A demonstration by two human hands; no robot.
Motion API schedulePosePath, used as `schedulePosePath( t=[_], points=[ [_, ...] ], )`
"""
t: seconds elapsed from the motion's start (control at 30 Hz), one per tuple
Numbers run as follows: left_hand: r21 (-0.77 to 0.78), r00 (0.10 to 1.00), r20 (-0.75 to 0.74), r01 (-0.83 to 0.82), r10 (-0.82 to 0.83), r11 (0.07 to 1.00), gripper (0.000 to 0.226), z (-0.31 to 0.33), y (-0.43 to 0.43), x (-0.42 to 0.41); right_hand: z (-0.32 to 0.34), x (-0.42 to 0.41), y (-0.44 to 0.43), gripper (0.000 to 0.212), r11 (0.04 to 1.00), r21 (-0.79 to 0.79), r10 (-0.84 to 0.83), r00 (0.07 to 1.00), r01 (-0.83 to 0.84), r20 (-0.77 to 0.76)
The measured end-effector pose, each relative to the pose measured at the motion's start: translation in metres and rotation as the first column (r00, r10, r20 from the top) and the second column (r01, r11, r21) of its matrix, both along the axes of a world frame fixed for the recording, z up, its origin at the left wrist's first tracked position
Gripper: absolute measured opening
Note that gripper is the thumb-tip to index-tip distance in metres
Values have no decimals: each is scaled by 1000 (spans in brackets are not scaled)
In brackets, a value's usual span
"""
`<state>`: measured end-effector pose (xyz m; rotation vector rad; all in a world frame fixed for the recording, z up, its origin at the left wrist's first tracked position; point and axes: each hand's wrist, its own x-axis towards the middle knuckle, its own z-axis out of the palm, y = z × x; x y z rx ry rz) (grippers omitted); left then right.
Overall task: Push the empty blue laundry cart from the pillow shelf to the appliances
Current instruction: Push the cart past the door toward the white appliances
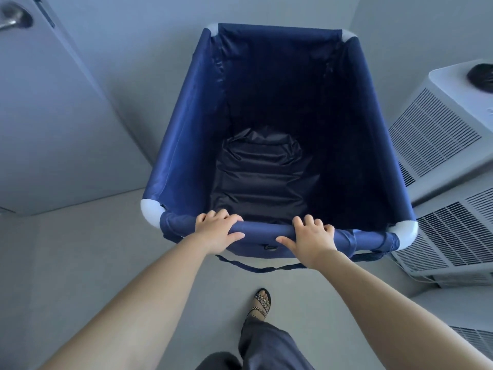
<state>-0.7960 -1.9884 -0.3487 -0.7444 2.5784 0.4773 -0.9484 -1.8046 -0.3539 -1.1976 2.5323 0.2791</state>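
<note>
Directly ahead of both your hands sits the cart (186,145), empty, its long axis running straight away from you. The near rail (266,231) lies crosswise under your grip. Your left hand (216,231) and right hand (312,240) each curl over it, fingers inside, thumbs on the outer face, spaced evenly about the middle. White vented appliances (440,134) stand just beyond your right hand, close beside the cart's right wall. A door (40,102) lies well off past your left hand. Judgement: neither hand is nearer, the push left is short, and the right corner may scrape the appliances.
</note>
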Motion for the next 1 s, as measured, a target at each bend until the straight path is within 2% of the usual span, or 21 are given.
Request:
schedulePosePath(
  t=[0.3, 0.57, 0.73, 1.0],
  points=[
    [45, 1000, -15, -8, 9, 999, 35, 2, -55, -53, -3, -43, -50, 72, 999, 12, -38, 999, 38, -1],
    [65, 998, -44, 39, -36, 997, 32, -1, -97, -87, -4, -71, -83, 70, 998, 18, -65, 998, 66, -9],
    [102, 996, -10, 88, -87, 991, 33, 0, -131, -115, -4, -88, -106, 71, 994, 24, -107, 994, 108, -32],
    [36, 982, -43, 187, -185, 982, 38, -1, -173, -158, -2, -121, -143, 72, 985, 60, -163, 987, 162, 1]
  ],
)
